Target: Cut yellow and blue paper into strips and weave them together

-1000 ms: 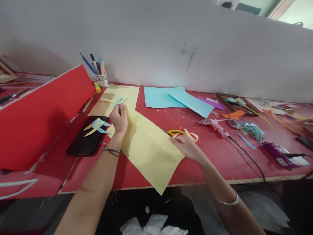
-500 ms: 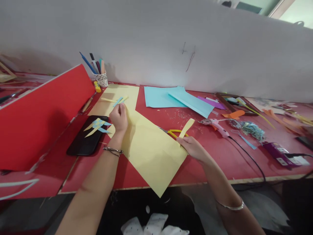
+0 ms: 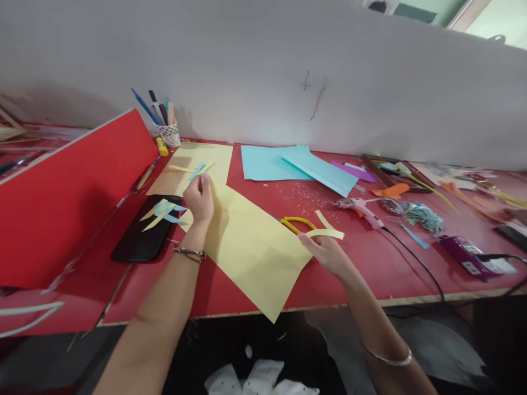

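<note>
My left hand (image 3: 200, 197) is closed above the yellow paper sheet (image 3: 251, 247). Narrow blue and yellow paper strips (image 3: 200, 169) stick out past its fingers; their lower ends are hidden. My right hand (image 3: 327, 253), by the sheet's right corner, pinches yellow paper strips (image 3: 331, 234). Two strip ends spread apart above these fingers, one flat and one slanting. Just behind them lie yellow-handled scissors (image 3: 298, 220), with the blades partly covered by the sheet. Woven blue and yellow strips (image 3: 162, 211) rest on a black phone (image 3: 142, 241) left of my left wrist.
Light blue sheets (image 3: 267, 163) lie at the back. A pink glue gun (image 3: 364, 211) with a trailing cord is on the right, near a purple power box (image 3: 465, 258). A pen cup (image 3: 169, 133) stands beside a slanted red board (image 3: 82, 203) at left.
The yellow strip at my right hand has dropped from upright to nearly flat, and a second strip end now shows behind it. The sheet's front corner has shifted slightly. My left hand stays about still.
</note>
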